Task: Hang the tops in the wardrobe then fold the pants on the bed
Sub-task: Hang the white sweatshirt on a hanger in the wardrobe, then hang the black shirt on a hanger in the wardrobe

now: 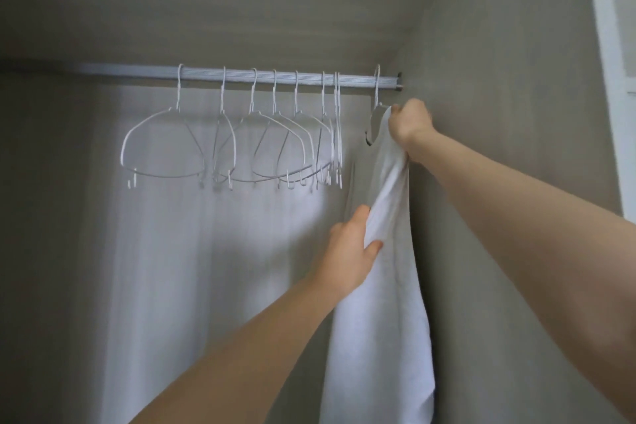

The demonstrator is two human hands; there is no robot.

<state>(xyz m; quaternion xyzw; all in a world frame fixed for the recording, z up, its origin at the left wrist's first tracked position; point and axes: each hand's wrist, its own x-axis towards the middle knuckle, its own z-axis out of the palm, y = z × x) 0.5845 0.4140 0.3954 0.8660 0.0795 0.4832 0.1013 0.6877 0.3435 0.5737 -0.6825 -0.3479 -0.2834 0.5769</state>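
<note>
Hands (347,251) (409,124) raised, both gripping white top (382,320) under rail (241,76).

Right hand (409,124): fingertips buried in white top (385,286), grip detail unreadable. Hanger (377,93) just left of that hand: shoulders covered by cloth, only hook shows. Top's hem below left hand (351,251) cut by bottom edge. Both arms run out of frame.
</note>
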